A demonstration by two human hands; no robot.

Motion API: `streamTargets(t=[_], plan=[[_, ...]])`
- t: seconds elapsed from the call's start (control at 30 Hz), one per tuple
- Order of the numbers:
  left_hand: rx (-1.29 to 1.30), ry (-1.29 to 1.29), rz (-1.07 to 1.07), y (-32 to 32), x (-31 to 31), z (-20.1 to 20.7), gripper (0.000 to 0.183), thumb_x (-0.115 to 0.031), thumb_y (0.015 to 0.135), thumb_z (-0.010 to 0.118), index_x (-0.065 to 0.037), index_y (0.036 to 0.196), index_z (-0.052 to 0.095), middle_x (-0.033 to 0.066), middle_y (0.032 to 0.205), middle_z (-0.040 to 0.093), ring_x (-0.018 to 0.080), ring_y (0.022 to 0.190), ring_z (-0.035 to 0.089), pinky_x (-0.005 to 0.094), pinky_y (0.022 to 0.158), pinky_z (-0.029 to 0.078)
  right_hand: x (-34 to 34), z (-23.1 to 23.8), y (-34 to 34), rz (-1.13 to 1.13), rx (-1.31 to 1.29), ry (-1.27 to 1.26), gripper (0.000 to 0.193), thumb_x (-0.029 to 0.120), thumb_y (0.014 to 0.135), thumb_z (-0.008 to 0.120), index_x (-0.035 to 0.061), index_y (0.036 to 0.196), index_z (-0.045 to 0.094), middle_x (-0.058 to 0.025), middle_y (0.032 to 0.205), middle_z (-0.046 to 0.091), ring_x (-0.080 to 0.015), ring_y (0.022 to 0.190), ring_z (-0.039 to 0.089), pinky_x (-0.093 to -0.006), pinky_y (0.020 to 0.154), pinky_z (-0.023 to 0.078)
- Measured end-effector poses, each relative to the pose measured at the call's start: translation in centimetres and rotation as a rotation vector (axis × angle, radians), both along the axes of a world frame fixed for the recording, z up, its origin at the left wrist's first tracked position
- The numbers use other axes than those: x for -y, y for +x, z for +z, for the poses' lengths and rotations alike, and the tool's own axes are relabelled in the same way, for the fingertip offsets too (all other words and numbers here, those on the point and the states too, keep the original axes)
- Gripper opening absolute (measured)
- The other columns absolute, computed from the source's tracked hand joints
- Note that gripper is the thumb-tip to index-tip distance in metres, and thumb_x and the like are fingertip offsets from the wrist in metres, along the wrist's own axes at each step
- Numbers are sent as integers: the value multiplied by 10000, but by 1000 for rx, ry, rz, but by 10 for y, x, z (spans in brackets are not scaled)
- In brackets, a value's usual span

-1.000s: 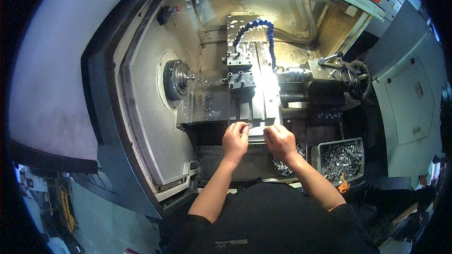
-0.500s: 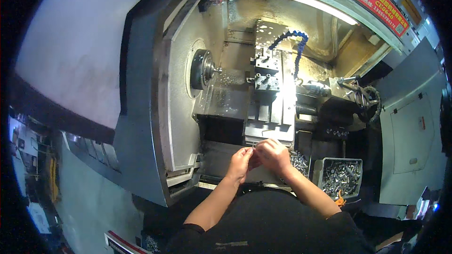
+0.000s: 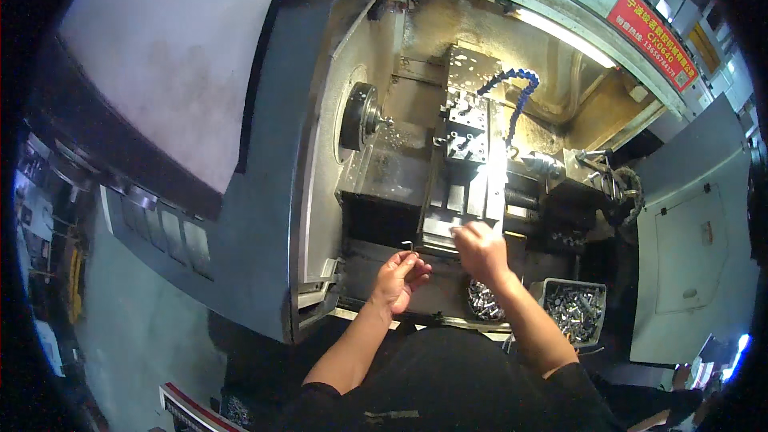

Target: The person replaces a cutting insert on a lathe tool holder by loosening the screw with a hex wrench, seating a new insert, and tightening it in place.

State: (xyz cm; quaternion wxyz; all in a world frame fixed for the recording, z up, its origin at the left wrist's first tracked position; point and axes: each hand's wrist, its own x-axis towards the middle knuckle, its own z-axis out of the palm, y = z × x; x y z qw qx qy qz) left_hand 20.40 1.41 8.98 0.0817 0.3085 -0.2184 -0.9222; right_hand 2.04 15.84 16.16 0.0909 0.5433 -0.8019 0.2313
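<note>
My left hand (image 3: 398,280) is in front of the lathe carriage, thumb and fingertips pinched on a thin, bright, bent metal piece (image 3: 409,246) that sticks up above them. The piece is too small to name. My right hand (image 3: 482,254) is apart from the left, over the near end of the carriage slide (image 3: 448,228). Its fingers are curled in, and whatever they hold is hidden. Beyond are two tool posts (image 3: 466,146) on the slide. On the left, a small workpiece (image 3: 386,122) projects from the dark round chuck (image 3: 360,118).
Below my right forearm sits a heap of small metal parts (image 3: 484,302), beside a grey bin (image 3: 552,282) full of similar parts. A blue segmented hose (image 3: 524,84) arches over the carriage. The tailstock (image 3: 576,172) stands right; a grey machine door (image 3: 264,184) borders the left.
My hands have come apart: the right has moved right and the left slightly left. The metal piece now shows above my left fingertips. The whole view has shifted a little.
</note>
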Motion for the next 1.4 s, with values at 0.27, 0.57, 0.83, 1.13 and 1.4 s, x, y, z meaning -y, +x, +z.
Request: streamTargets(t=[0.27,0.57,0.83,1.13,1.4], plan=[[-50,-66,-104,3,5,11,110,-204,1119,600,-124,1192,579,23,954,677,136,813,672,321,744,565,13,-17,-37,-42,-339,474,169,148,842,692,91,999,717,-80,1000,692,-275,965,717,-425,779,600],[-235,10,-136,22,15,-12,195,-60,1105,561,-43,1283,638,141,1098,751,267,1039,742,394,935,638,43,-22,-26,27,-421,655,150,250,873,727,119,940,756,-67,915,718,-246,770,757,-407,584,612],[-163,-335,-126,5,6,37,108,-75,1087,594,-88,1126,693,137,1038,790,267,929,755,405,856,601,47,-10,-51,27,-273,790,133,214,894,728,97,912,790,-107,880,794,-259,853,809,-448,646,633],[-11,-498,-24,-25,-9,21,84,-104,1093,599,-92,1151,659,91,1057,768,268,944,767,416,814,642,15,4,-22,-158,271,257,218,288,894,711,79,955,716,-175,919,743,-410,854,741,-539,704,579],[58,-851,-23,-51,-22,27,202,-139,1141,508,-8,1174,657,67,1079,695,171,983,652,339,898,538,16,-9,21,-139,384,132,349,426,914,743,103,1040,699,-168,989,743,-411,931,728,-515,770,579]])
